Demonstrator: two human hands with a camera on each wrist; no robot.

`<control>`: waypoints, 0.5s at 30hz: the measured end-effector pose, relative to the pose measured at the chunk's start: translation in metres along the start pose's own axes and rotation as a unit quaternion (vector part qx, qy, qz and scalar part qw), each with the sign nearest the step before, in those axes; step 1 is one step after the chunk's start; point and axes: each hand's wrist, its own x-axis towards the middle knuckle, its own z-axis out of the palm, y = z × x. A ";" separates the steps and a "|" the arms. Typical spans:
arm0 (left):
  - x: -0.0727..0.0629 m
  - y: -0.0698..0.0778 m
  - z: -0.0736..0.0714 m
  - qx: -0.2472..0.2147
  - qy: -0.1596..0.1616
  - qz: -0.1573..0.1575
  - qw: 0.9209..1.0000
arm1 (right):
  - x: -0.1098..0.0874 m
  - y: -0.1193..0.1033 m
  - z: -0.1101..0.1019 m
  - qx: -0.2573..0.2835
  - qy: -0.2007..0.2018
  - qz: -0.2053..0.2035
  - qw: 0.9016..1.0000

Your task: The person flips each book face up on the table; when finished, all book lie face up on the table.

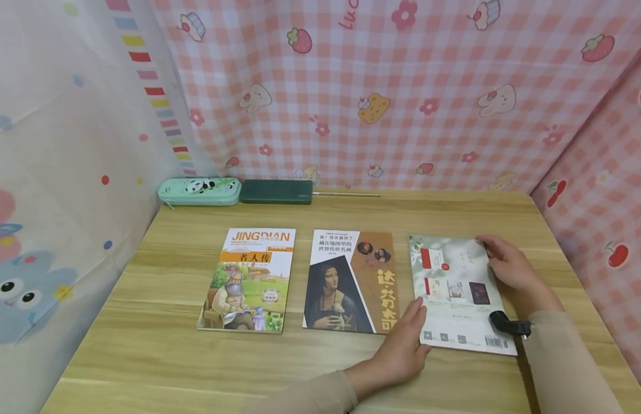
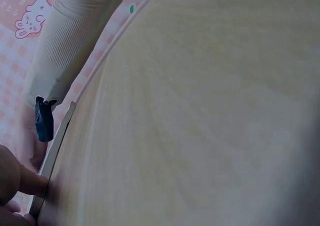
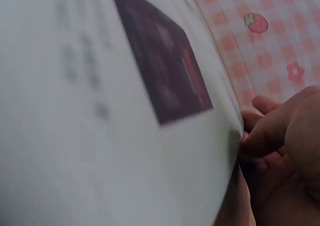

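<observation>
A thin pale-green book [image 1: 457, 323], its back cover with QR codes and a barcode facing up, is at the right of the wooden table. My left hand [image 1: 398, 352] holds its lower left edge, and my right hand [image 1: 519, 273] grips the upper right edge. In the right wrist view the thumb and fingers [image 3: 267, 131] meet at the edge of the cover. The left wrist view shows a digit against the book's side [image 2: 59, 141]; the other fingers are partly out of frame. Left of it lie a painting-cover book [image 1: 333, 293] and a JINGDIAN book [image 1: 248, 282], both face up.
Along the table's back edge sit a mint panda pencil case [image 1: 200, 191], a dark green case [image 1: 276, 192] and a thin stick [image 1: 348, 194]. Pink checked cloth [image 1: 330, 103] hangs behind and at the right; a pale patterned cloth [image 1: 66, 144] hangs at the left.
</observation>
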 end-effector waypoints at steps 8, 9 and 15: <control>0.000 -0.002 0.000 0.000 0.000 0.003 1.000 | -0.005 0.013 -0.007 0.046 -0.020 -0.035 0.998; 0.000 -0.002 0.000 -0.002 0.000 0.003 1.000 | -0.006 0.014 -0.008 0.047 -0.023 -0.038 0.998; 0.002 -0.004 0.004 -0.032 0.017 -0.007 0.999 | -0.009 0.020 -0.014 0.051 -0.032 -0.066 0.996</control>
